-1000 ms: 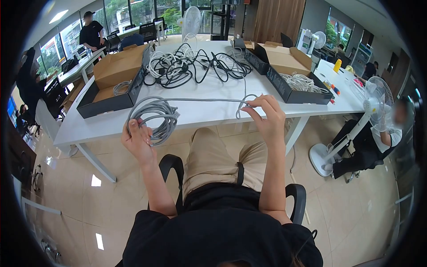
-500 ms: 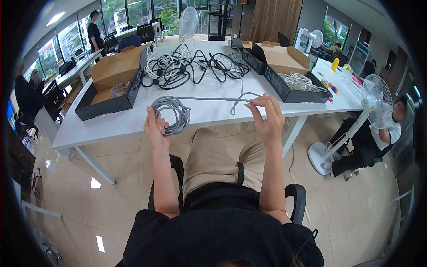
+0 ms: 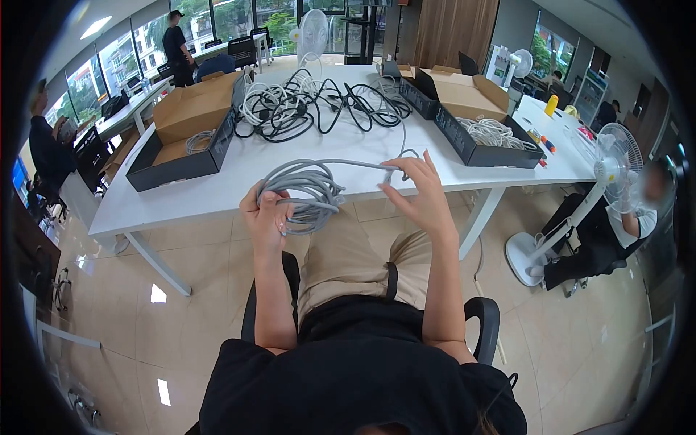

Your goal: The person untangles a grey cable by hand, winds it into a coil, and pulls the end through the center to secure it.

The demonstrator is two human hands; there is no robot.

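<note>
Gripping the grey coil (image 3: 310,190) in my curled left hand (image 3: 262,216), I'd guide its strand (image 3: 355,163) evenly with my half-open right hand (image 3: 428,201).

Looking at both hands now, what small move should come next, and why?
Perhaps close the right hand on the grey strand: its thumb and forefinger stand apart near it, while the left hand holds the coil it runs from.
</note>
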